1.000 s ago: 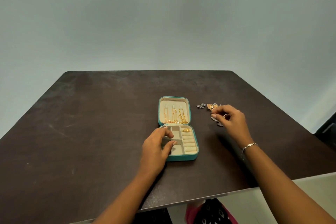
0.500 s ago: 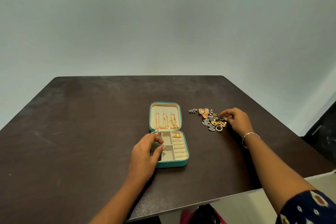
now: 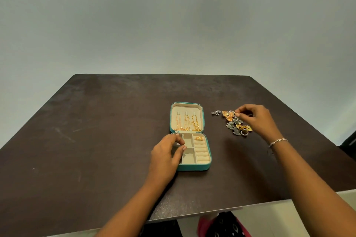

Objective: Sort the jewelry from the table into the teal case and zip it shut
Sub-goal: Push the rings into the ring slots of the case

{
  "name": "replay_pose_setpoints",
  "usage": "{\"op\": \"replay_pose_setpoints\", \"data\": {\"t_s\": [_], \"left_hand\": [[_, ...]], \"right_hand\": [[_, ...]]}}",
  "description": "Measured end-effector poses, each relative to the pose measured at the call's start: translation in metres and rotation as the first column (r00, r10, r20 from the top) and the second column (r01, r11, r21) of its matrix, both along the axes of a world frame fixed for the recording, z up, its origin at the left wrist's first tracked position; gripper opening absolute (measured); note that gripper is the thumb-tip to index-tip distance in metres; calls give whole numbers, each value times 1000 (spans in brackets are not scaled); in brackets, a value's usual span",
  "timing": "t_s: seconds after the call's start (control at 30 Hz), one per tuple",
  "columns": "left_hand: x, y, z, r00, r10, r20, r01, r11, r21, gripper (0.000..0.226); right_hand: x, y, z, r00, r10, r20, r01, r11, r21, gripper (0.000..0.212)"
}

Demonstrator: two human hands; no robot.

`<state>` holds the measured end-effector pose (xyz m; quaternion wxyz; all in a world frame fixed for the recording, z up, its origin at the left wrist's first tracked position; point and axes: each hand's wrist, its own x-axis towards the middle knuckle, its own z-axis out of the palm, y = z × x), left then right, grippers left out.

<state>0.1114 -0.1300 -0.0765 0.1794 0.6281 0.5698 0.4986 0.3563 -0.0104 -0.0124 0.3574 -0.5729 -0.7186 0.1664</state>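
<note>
The teal case (image 3: pixel 193 168) lies open on the dark table (image 3: pixel 96 131), its lid flat behind the tray. Gold chains (image 3: pixel 187 124) hang in the lid, and a gold ring (image 3: pixel 199 138) sits in the ring rolls at the tray's right. My left hand (image 3: pixel 166 155) grips the tray's left edge, thumb over a compartment. To the right lies a pile of gold and silver jewelry (image 3: pixel 236 124), with a small silver piece (image 3: pixel 215 112) apart at its left. My right hand (image 3: pixel 254 119) hovers over the pile's far end, thumb and forefinger pinched together at a small piece I cannot make out.
The table's near edge (image 3: pixel 212 212) runs just in front of my arms, and its right edge falls off close to my right wrist. A pale wall stands behind the table. My lap in patterned cloth (image 3: pixel 221 225) shows below the table edge.
My right hand drew back toward the right of the pile, uncovering it, then reached in again to the pile's far end. My left hand stayed on the case.
</note>
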Motion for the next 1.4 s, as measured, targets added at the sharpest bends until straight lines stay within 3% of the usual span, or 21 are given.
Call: {"op": "replay_pose_setpoints", "data": {"t_s": [0.23, 0.5, 0.63, 0.87, 1.07, 1.23, 1.4], "left_hand": [[0, -1, 2, 1000, 2, -11, -2, 1000, 27, 11], [-2, 1, -1, 998, 10, -59, -6, 998, 63, 11], [-2, 2, -1, 999, 23, -24, -22, 999, 43, 6], [-1, 2, 0, 999, 33, 5, -34, 999, 10, 9], [-2, 1, 1, 999, 12, 39, -12, 1000, 5, 8], [-2, 1, 2, 1000, 10, 16, -10, 1000, -16, 10], [-1, 3, 3, 1000, 25, -13, -25, 1000, -18, 9]], "right_hand": [[-67, -54, 7, 919, 386, 80, -378, 921, -97, 2], [-101, -71, -7, 823, 505, 259, -495, 862, -109, 9], [-103, -73, -9, 818, 501, 283, -492, 864, -105, 13], [-102, -80, -15, 879, 474, 48, -472, 880, -48, 13], [-101, -81, -20, 905, 424, -13, -424, 905, -8, 8], [-80, -66, -9, 949, 310, 64, -312, 950, 14, 13], [-71, -56, -8, 937, 303, 175, -306, 952, -13, 13]]}}
